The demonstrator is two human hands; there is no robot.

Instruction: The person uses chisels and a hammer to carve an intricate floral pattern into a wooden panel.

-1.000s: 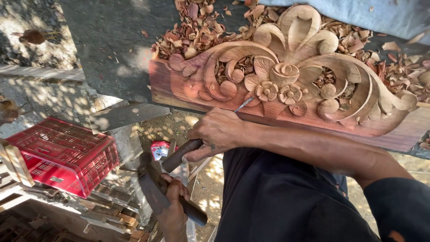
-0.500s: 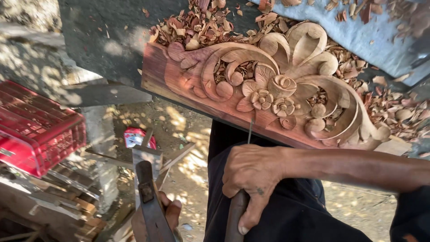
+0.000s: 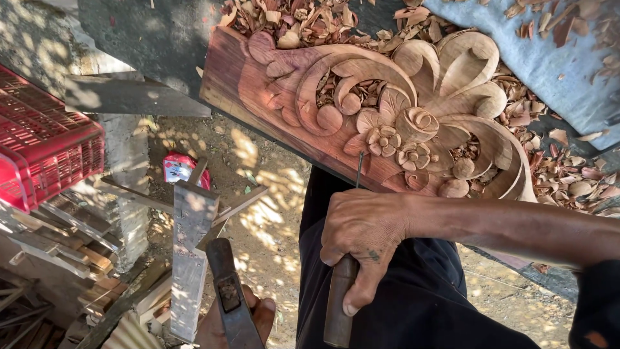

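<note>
Two hands, chisel, mallet, carved panel

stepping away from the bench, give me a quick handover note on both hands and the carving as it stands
Right hand: closed around the chisel, its thin blade reaching toward the carved flowers.
Left hand: low at the frame edge, holding the hammer.
Carved wood panel: on the bench, wood chips scattered around.
Done: scrolls, leaves and flowers stand in relief.
Left: cannot tell from this view.
</note>
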